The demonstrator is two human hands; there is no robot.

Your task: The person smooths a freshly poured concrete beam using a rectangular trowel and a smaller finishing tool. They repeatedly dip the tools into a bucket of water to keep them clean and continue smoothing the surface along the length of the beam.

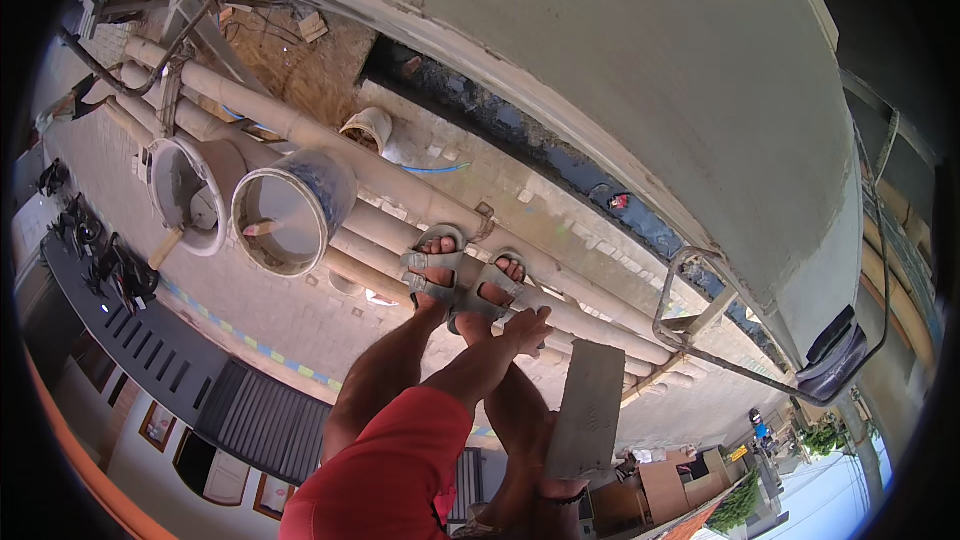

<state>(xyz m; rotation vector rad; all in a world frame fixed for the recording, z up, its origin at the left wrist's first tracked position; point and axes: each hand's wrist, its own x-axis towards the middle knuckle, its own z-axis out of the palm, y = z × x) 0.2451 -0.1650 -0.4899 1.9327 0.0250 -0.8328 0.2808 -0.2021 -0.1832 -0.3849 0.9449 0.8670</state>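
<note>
My left hand (pixel 524 332) reaches across my body above the bamboo scaffold poles (pixel 619 323), near my sandaled right foot (pixel 498 285); its fingers are apart and slightly bent. My right hand (pixel 554 486), lower down and partly hidden, grips a long rectangular plastering float (pixel 586 405) coated in grey. Left of my feet, a bucket of grey watery mix (pixel 279 222) sits on the poles beside a second bucket (pixel 187 197) with a wooden-handled tool (pixel 165 248).
A grey plastered surface (pixel 640 60) curves overhead and to the right, with bent metal bars (pixel 668 275) and hoses beside it. Far below are a dark trench (pixel 520 145), a small bucket (pixel 365 130), a paved walkway, parked motorbikes (pixel 120 270) and a dark gate (pixel 250 405).
</note>
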